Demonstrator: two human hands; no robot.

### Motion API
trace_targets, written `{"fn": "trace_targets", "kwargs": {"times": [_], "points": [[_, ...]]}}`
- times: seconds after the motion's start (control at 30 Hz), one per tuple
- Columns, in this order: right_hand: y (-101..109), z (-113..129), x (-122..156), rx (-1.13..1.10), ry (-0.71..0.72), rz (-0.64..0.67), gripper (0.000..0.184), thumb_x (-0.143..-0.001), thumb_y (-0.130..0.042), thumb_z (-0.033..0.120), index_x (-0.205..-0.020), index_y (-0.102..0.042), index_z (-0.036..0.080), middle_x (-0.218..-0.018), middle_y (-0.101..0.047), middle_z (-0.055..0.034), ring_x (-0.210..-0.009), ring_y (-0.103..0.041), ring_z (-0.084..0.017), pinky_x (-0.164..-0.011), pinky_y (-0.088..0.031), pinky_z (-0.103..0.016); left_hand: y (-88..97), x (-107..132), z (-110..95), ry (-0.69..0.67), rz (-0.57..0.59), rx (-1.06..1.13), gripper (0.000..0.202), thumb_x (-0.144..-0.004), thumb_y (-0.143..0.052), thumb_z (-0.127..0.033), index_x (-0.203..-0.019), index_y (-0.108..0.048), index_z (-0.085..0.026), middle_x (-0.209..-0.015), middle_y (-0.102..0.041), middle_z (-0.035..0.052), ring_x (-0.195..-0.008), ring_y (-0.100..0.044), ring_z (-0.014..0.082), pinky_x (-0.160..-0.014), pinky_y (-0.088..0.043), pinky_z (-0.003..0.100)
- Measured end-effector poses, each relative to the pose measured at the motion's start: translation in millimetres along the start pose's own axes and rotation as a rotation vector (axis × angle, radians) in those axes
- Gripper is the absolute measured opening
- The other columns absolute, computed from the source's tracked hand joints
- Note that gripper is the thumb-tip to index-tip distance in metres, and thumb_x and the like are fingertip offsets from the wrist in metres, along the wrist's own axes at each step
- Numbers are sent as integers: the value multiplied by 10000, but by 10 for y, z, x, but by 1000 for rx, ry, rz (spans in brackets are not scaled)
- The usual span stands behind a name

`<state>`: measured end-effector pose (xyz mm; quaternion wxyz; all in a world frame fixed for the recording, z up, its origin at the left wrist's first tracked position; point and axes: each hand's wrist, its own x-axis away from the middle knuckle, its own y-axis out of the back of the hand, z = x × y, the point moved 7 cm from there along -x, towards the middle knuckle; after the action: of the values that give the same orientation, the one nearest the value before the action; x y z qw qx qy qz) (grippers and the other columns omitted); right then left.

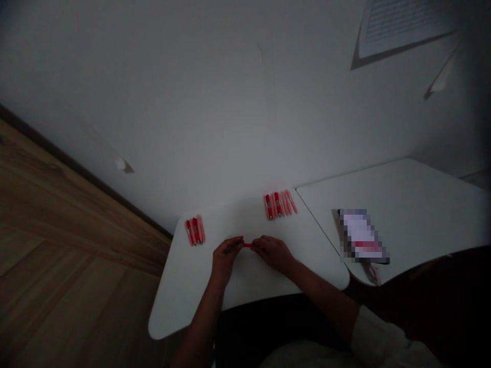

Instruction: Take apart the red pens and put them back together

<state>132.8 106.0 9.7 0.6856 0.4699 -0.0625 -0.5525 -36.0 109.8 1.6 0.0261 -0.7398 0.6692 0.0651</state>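
A red pen (248, 245) is held level between my two hands over the white table. My left hand (227, 252) is closed on its left end, and my right hand (271, 250) pinches its right end. Only the short middle stretch shows; the fingers hide both ends. Up and to the left, a small group of red and pink pens (195, 230) lies side by side. Toward the wall, right of centre, several more red and pink pens (279, 204) lie in a row.
The white table (180, 301) meets a second table (414, 214) along a seam at right. A phone-like device (362, 235), blurred out, lies there with a pinkish strap (371, 273). A pale wall (192, 102) rises behind, with a printed sheet (402, 25) on it. Wooden floor (69, 296) shows at left.
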Motion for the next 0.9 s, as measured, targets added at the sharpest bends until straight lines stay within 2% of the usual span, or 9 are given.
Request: {"fn": "trace_targets", "kwargs": {"times": [0.3,0.4,0.5,0.57,0.7,0.9], "points": [[49,30,-3,-32,-5,-9,214,-925,-474,373,-983,-632,241,-833,-644,-20,-773,-602,-125,-695,-424,-217,-6,4,-1,37,0,-2,328,-696,-707,-301,-990,-663,-162,-982,-698,90,-928,-650,208,-879,-494,372],[57,24,-2,-49,-4,-24,223,-925,-473,379,-995,-633,242,-841,-649,-22,-778,-603,-126,-700,-427,-216,36,-3,28,43,-41,-47,302,-675,-721,-313,-933,-669,-164,-917,-699,71,-811,-649,176,-747,-515,305],[59,14,0,-61,-7,-41,228,-925,-470,381,-990,-635,239,-839,-651,-23,-773,-602,-124,-703,-427,-213,48,-9,64,58,-32,-69,254,-677,-718,-328,-852,-668,-152,-711,-667,23,-624,-590,124,-591,-473,240],[59,10,1,-63,-10,-44,225,-924,-472,380,-981,-637,238,-833,-651,-21,-763,-600,-124,-699,-426,-213,41,-9,80,72,-9,-79,236,-692,-705,-341,-824,-665,-149,-624,-625,-1,-569,-548,106,-553,-442,223],[61,1,1,-67,-20,-43,224,-919,-479,385,-965,-638,234,-827,-651,-22,-754,-601,-125,-695,-428,-215,30,-5,77,85,13,-104,262,-690,-702,-352,-862,-673,-157,-662,-631,5,-591,-545,111,-576,-446,232],[57,-3,-1,-69,-23,-36,216,-918,-483,376,-966,-639,234,-829,-653,-20,-753,-605,-121,-693,-430,-211,29,0,18,14,10,-121,260,-674,-708,-342,-871,-683,-175,-810,-669,30,-697,-587,136,-661,-480,259]]}}
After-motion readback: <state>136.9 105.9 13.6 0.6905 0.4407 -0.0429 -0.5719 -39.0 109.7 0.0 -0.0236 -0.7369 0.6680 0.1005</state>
